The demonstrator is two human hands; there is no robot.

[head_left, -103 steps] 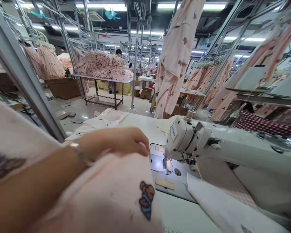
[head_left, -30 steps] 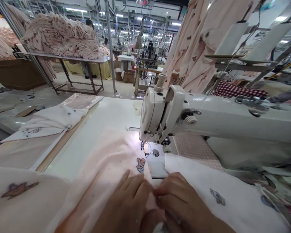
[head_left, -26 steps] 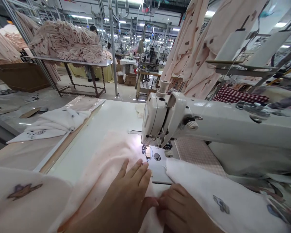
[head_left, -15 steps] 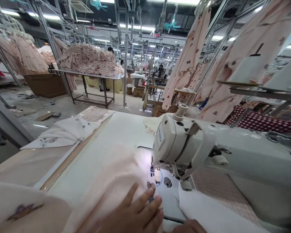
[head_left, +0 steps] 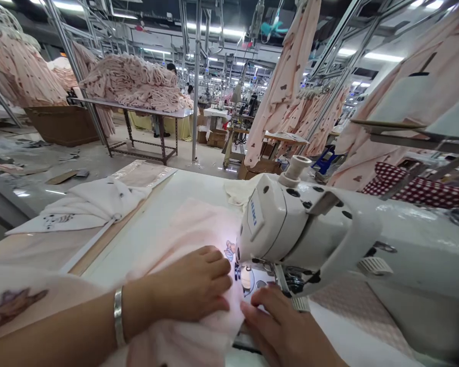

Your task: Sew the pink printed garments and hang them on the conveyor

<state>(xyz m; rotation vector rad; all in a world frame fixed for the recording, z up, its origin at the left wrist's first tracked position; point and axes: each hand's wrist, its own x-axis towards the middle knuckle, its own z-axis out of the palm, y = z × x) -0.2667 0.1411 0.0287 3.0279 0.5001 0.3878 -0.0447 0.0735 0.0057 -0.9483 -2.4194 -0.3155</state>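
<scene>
Pink fabric (head_left: 187, 224) lies flat on the white bench (head_left: 168, 204), its edge under the head of the sewing machine (head_left: 290, 229). Left hand (head_left: 193, 283) presses on the fabric, fingers curled, gripping nothing. Right hand (head_left: 286, 331) rests flat just beside the needle area, fingertips on the fabric edge. White folded cloth (head_left: 87, 204) lies well apart at the left.

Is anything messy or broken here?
Nothing looks broken. Scraps of cardboard lie scattered on the floor at left. Both hands, left hand and right hand, rest flat on the pink fabric.
</scene>
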